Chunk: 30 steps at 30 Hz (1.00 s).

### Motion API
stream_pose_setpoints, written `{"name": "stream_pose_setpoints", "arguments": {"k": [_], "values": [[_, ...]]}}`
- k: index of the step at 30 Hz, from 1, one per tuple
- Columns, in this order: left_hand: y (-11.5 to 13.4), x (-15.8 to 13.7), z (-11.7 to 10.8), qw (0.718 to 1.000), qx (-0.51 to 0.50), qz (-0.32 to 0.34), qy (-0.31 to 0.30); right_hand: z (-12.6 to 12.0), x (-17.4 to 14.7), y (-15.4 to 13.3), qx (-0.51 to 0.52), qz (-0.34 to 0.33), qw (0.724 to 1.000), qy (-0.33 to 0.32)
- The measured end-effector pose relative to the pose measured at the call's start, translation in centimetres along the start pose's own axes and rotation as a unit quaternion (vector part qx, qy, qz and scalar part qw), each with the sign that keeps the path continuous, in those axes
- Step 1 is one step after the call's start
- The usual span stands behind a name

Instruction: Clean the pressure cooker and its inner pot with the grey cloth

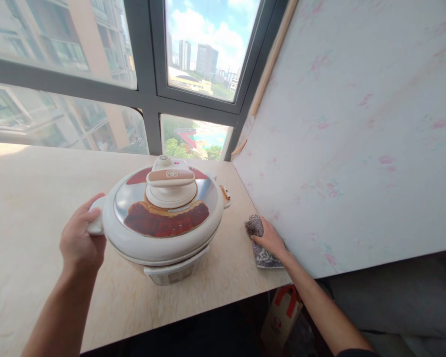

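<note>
My left hand point(80, 240): gripping cooker point(163, 218) side handle, frame centre-left
My right hand point(270, 239): pressed flat on cloth point(262, 248), right of centre

Cloth point(262, 243) right of cooker point(163, 218)

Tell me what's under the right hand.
Under the right hand lies a grey patterned cloth, flat on the countertop against the wall panel. The hand covers the cloth's middle, so that part cannot be seen. The left hand grips the cooker's handle.
</note>
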<state>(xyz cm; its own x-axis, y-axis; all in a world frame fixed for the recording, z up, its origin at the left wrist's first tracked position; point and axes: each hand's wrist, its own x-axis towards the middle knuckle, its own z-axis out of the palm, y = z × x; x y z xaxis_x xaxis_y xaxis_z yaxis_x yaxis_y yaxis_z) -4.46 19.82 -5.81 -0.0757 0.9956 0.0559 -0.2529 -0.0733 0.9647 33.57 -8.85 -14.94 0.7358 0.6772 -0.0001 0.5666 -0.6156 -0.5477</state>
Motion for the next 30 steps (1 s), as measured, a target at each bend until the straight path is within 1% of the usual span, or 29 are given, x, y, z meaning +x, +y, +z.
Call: {"name": "stream_pose_setpoints", "arguments": {"k": [2,4,6,9,12,14,16,18,20,22,23,24,25,27,28,29,30], "values": [[0.0,-0.2,0.1,0.999,-0.038,-0.014,-0.013,0.4,0.1,0.0,0.105,0.018,0.993,0.047],[-0.1,-0.3,0.2,0.998,-0.066,-0.018,-0.015,0.5,0.3,-0.3,0.216,0.033,0.972,0.082],[-0.1,-0.4,0.4,0.997,-0.071,-0.015,-0.005,0.3,0.6,-0.8,0.289,0.05,0.951,0.095],[0.0,-0.6,0.7,0.997,-0.071,-0.02,0.011,-0.6,0.8,-2.2,0.343,0.061,0.933,0.095],[0.2,-0.7,0.9,0.997,-0.066,-0.035,0.016,-2.4,0.7,-4.6,0.429,0.06,0.898,0.08],[0.2,-0.7,0.9,0.996,-0.07,-0.045,0.022,-3.9,0.5,-6.9,0.461,0.038,0.884,0.067],[0.2,-0.6,0.8,0.995,-0.081,-0.054,0.027,-5.3,0.3,-9.4,0.463,0.001,0.885,0.056],[0.0,-0.4,0.6,0.993,-0.092,-0.061,0.028,-6.6,-0.1,-12.1,0.444,-0.049,0.893,0.054],[-0.2,-0.3,0.5,0.992,-0.099,-0.067,0.027,-7.7,-0.8,-14.7,0.402,-0.126,0.905,0.062],[-0.4,-0.1,0.3,0.992,-0.102,-0.067,0.028,-8.4,-1.6,-17.2,0.333,-0.239,0.91,0.068],[-0.5,-0.1,0.2,0.992,-0.102,-0.067,0.028,-8.6,-2.1,-18.4,0.29,-0.312,0.902,0.067],[-0.6,0.0,0.2,0.992,-0.103,-0.067,0.03,-8.7,-2.6,-19.5,0.241,-0.389,0.887,0.06],[-0.6,-0.1,0.2,0.992,-0.105,-0.069,0.031,-8.7,-3.1,-20.6,0.188,-0.461,0.866,0.048],[-0.5,-0.2,0.3,0.99,-0.115,-0.077,0.038,-8.5,-3.9,-22.5,0.082,-0.566,0.82,0.02],[-0.4,-0.3,0.4,0.988,-0.123,-0.081,0.04,-8.2,-4.2,-23.2,0.037,-0.599,0.8,0.008],[-0.3,-0.4,0.5,0.987,-0.129,-0.084,0.043,-8.0,-4.4,-23.8,0.003,-0.619,0.785,-0.003],[-0.3,-0.5,0.5,0.987,-0.132,-0.085,0.045,-7.8,-4.5,-24.3,-0.019,-0.63,0.777,-0.014]]}}
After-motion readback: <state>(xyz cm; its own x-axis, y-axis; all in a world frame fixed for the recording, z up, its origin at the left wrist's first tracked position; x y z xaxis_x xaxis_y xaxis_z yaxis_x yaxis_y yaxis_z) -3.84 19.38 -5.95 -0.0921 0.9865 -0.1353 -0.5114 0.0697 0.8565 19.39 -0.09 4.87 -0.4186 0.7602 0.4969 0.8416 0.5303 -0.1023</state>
